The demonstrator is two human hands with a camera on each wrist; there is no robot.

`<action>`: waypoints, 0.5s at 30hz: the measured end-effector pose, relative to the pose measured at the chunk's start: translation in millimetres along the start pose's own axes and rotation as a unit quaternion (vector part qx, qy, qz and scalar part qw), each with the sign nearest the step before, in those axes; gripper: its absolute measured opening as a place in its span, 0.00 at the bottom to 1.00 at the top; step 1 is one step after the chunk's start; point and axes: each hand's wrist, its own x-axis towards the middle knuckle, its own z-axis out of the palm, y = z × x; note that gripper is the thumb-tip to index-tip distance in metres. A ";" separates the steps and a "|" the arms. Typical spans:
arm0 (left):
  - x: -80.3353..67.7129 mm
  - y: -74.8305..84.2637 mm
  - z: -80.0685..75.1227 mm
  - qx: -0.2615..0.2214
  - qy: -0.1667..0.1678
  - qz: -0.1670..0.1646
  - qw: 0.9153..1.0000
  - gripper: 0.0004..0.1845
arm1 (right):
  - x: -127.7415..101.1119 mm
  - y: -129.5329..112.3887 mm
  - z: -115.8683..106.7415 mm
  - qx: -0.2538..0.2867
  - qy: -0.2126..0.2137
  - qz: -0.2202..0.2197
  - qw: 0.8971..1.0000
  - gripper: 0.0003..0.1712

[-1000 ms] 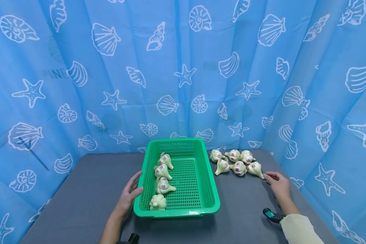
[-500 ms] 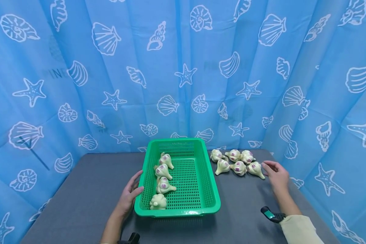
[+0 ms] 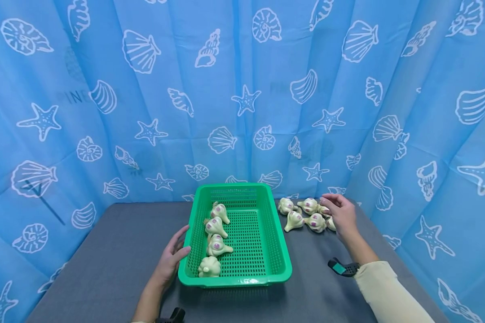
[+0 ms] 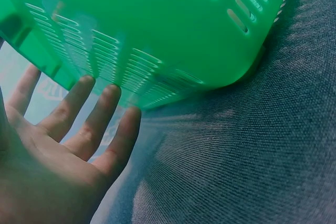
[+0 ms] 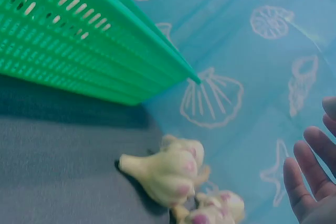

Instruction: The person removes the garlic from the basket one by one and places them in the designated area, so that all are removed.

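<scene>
My left hand [image 3: 169, 260] rests at the left side of a green plastic basket [image 3: 286, 260], its thumb at the rim. In the left wrist view its fingers [image 4: 102, 114] reach out loosely along the slotted outer wall. Inside the basket a row of garlic bulbs [image 3: 217, 246] lies down the left side. My right hand [image 3: 343, 217] is over the right end of a group of loose garlic bulbs [image 3: 316, 222], hiding part of the nearest ones. In the right wrist view its fingers [image 5: 307, 166] are extended, with a garlic bulb [image 5: 168, 174] lying to their left.
The grey cloth-covered table [image 3: 105, 260] carries the basket and bulbs. A blue curtain [image 3: 242, 112] with white shell prints hangs behind and along both sides. Each wrist wears a black strap, such as the right wristband [image 3: 345, 268].
My right hand has moved left and away from me, from beside the rightmost garlic bulb to over the group's right end. The left hand, basket and bulbs have kept their places.
</scene>
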 end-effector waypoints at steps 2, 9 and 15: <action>0.3 0.1 -0.1 -0.001 -0.001 0.000 1.000 0.33 | 3.5 -4.1 8.7 -0.010 -0.020 -0.012 1.000 0.18; -0.2 0.8 0.2 0.000 -0.001 -0.002 1.000 0.33 | 14.7 -16.2 41.8 -0.029 -0.077 -0.032 0.996 0.18; -0.2 1.8 0.6 0.003 -0.001 -0.002 1.000 0.33 | 18.9 -26.0 66.7 -0.031 -0.144 -0.033 0.988 0.20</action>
